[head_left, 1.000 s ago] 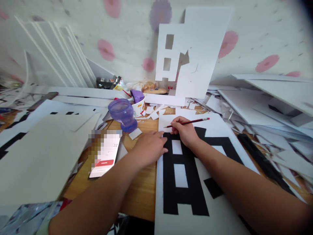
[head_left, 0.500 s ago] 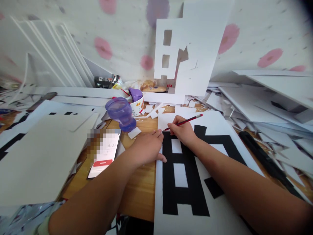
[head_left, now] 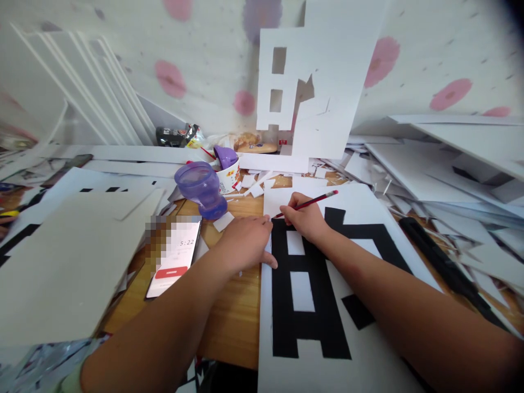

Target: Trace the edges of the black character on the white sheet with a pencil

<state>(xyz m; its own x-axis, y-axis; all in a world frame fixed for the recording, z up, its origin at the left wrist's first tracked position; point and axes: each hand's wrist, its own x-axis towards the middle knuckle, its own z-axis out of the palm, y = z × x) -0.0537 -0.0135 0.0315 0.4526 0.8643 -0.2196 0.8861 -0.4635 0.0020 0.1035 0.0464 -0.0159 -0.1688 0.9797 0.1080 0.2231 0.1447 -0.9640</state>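
A pencil (head_left: 311,202) with a red and black body is pinched in my right hand (head_left: 305,218). Its tip meets the white board near the top left corner of a black cut-out stencil (head_left: 282,295). The stencil, with rectangular openings, lies flat on the white board (head_left: 311,376). My left hand (head_left: 248,243) rests with its fingers stretched out along the stencil's left edge, the fingertips close to the pencil tip and the thumb on the black surface. My right forearm hides part of the stencil.
A phone (head_left: 174,259) lies left of my left hand, with a purple cup (head_left: 200,188) and a paper tub (head_left: 230,177) behind it. A white cut-out panel (head_left: 327,109) stands at the back. A black-handled tool (head_left: 446,267) and board scraps (head_left: 491,245) lie at the right.
Almost nothing differs. The view has shifted slightly, and both hands and the pencil keep nearly the same place on the board and stencil.
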